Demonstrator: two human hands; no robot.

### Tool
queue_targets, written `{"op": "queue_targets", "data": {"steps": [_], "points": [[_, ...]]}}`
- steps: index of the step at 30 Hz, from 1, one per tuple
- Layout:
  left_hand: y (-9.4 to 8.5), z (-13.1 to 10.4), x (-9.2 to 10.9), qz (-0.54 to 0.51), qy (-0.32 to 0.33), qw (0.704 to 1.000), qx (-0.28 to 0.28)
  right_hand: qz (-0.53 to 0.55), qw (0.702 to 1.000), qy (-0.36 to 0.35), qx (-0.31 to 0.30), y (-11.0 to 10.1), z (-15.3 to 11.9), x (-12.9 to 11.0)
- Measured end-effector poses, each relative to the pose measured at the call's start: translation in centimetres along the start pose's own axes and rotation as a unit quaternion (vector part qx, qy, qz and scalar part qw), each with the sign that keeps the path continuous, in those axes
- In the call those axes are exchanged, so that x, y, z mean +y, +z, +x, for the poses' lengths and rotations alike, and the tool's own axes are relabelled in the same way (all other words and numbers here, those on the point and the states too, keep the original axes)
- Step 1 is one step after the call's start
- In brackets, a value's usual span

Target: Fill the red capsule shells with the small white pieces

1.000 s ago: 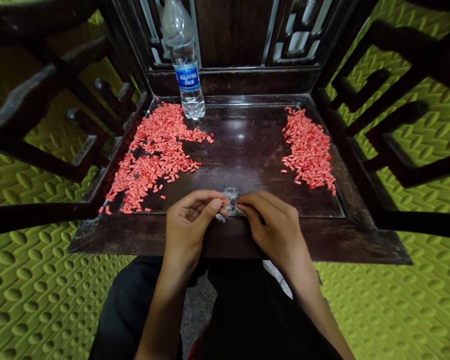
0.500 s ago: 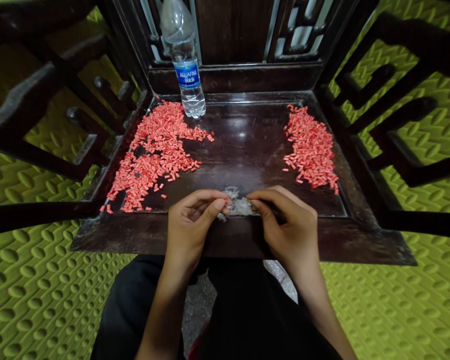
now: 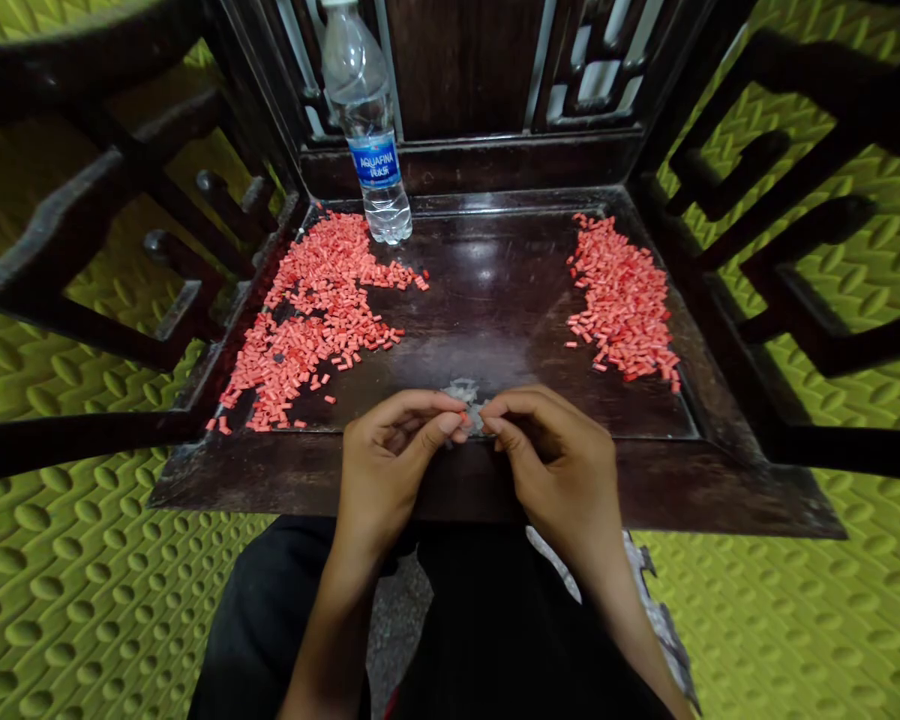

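Observation:
My left hand point(image 3: 390, 455) pinches a small red plastic tube point(image 3: 464, 416) between thumb and forefinger. Close beside it, the thumb and forefinger of my right hand point(image 3: 562, 460) are pressed together; whatever they hold is too small to make out. The two sets of fingertips nearly meet, a narrow gap apart. Just behind them lies a little heap of clear, whitish bits point(image 3: 463, 388), partly covered by my fingers. A wide pile of red tubes point(image 3: 322, 285) spreads over the left side. On the right is a smaller pile of the same tubes point(image 3: 626, 300).
Everything lies on a dark wooden chair seat point(image 3: 487, 300) with a raised rim. An Aquafina water bottle point(image 3: 375, 160) stands at the back left, touching the left pile's edge. Openwork armrests point(image 3: 180, 250) flank both sides. Yellow-green textured matting point(image 3: 757, 620) covers the floor.
My right hand has moved left, bringing its fingertips close to my left hand's. The left hand has shifted slightly right, still pinching the red tube. The heap of clear bits is now more covered.

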State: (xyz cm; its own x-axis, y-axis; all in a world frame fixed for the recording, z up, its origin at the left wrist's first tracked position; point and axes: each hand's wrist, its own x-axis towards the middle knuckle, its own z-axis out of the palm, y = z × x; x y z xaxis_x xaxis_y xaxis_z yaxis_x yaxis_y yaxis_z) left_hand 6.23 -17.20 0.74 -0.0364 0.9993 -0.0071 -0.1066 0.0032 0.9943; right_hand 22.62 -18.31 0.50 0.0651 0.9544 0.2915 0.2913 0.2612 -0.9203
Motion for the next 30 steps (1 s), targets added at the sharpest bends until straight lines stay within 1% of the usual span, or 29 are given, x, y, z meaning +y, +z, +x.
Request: {"op": "queue_targets", "data": {"steps": [2, 7, 12, 15, 18, 20, 22, 23, 24, 25, 27, 28, 29, 30], "points": [[0.1, 0.0, 0.1, -0.007, 0.0, 1.0, -0.002, 0.013, 1.0, -0.001, -0.004, -0.1, -0.2, 0.1], [0.3, 0.0, 0.3, -0.01, -0.005, 1.0, -0.016, 0.053, 0.998, -0.015, -0.035, -0.2, -0.3, -0.1], [0.4, 0.1, 0.3, -0.01, -0.002, 1.0, -0.02, 0.077, 0.997, 0.001, -0.02, -0.1, -0.4, -0.2], [0.2, -0.1, 0.0, 0.0, 0.0, 1.0, -0.011, 0.074, 0.997, 0.006, -0.013, 0.0, -0.5, -0.1], [0.0, -0.2, -0.1, 0.013, -0.004, 1.0, 0.019, 0.058, 0.998, 0.029, 0.016, 0.0, -0.6, 0.1], [0.4, 0.2, 0.3, 0.017, -0.003, 0.998, 0.062, 0.048, 0.996, 0.059, 0.042, 0.1, -0.5, 0.3], [1.9, 1.1, 1.2, 0.019, 0.025, 0.994, 0.108, 0.043, 0.994, 0.085, 0.061, 0.1, -0.3, 0.5], [3.0, 1.8, 1.8, 0.021, 0.056, 0.992, 0.11, 0.041, 0.993, 0.091, 0.065, 0.1, -0.2, 0.6], [4.4, 2.5, 2.4, 0.026, 0.084, 0.992, 0.094, 0.039, 0.993, 0.093, 0.067, 0.1, -0.1, 0.6], [5.7, 3.3, 3.0, 0.038, 0.105, 0.992, 0.063, 0.035, 0.993, 0.091, 0.07, 0.1, 0.0, 0.7], [8.1, 4.9, 3.8, 0.081, 0.146, 0.985, -0.044, 0.019, 0.993, 0.083, 0.082, 0.0, 0.1, 0.7], [8.8, 5.5, 4.0, 0.101, 0.171, 0.977, -0.08, 0.008, 0.993, 0.082, 0.089, 0.0, 0.2, 0.7], [9.1, 5.9, 4.0, 0.12, 0.191, 0.969, -0.099, 0.003, 0.992, 0.081, 0.094, 0.0, 0.2, 0.7], [8.8, 6.0, 4.0, 0.139, 0.204, 0.964, -0.102, 0.006, 0.992, 0.084, 0.093, 0.0, 0.2, 0.7]]}}
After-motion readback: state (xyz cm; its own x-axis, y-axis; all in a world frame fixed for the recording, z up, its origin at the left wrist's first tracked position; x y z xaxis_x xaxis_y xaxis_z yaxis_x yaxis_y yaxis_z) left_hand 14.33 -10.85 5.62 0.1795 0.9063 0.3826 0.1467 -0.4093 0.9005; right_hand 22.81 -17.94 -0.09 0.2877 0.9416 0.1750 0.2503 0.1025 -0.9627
